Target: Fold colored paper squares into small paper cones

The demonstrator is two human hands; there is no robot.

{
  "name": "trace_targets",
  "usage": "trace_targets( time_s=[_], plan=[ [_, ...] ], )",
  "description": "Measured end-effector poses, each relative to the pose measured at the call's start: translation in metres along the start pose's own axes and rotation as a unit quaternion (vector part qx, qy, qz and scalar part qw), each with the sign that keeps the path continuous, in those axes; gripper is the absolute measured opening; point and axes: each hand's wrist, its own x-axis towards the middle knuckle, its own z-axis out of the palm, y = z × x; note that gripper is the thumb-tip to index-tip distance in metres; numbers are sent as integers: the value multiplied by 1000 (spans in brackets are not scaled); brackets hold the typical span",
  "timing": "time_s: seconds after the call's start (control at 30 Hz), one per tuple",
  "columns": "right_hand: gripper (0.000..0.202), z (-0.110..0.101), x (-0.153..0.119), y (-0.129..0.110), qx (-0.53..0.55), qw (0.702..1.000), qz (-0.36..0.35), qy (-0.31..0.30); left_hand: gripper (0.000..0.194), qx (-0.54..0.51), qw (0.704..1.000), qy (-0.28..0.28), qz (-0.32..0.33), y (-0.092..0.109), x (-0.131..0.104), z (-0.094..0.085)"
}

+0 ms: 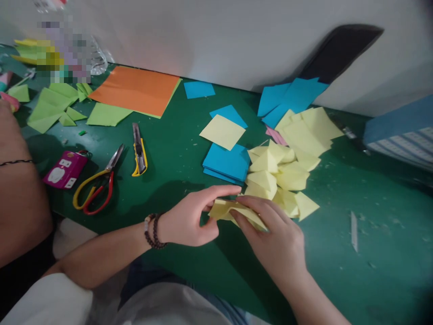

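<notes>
My right hand (279, 230) is closed on a folded piece of pale yellow paper (225, 210), pinching it between thumb and fingers. My left hand (192, 216) wears dark bead bracelets and is at the paper's left end. Its index finger stretches along the far edge and its thumb stands apart below; the other fingers are mostly hidden. Just beyond the hands lies a stack of blue paper squares (226, 161), with a flat yellow square (222, 132) overlapping its far edge. Several folded yellow pieces (264, 164) are heaped to the right of the stack.
Yellow-handled scissors (98, 185) with one red loop, a yellow utility knife (138, 151) and a magenta box (66, 169) lie left. Orange paper (137, 90) and green paper pieces (54, 106) sit farther back. A loose blade (353, 231) lies right. Another person's arm (22, 180) rests at left.
</notes>
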Motion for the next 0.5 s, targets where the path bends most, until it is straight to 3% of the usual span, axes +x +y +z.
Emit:
trace_targets(
  time_s=[0.2,0.37,0.5],
  plan=[
    [13,1,2,-2,-1,999,28,-33,67,125,992,10,31,-6,-1,7],
    [16,-1,1,-5,0,999,17,-44,67,146,985,17,89,-10,1,9],
    [14,-2,0,-7,21,999,10,-40,75,155,984,15,85,-7,1,7]
  ],
)
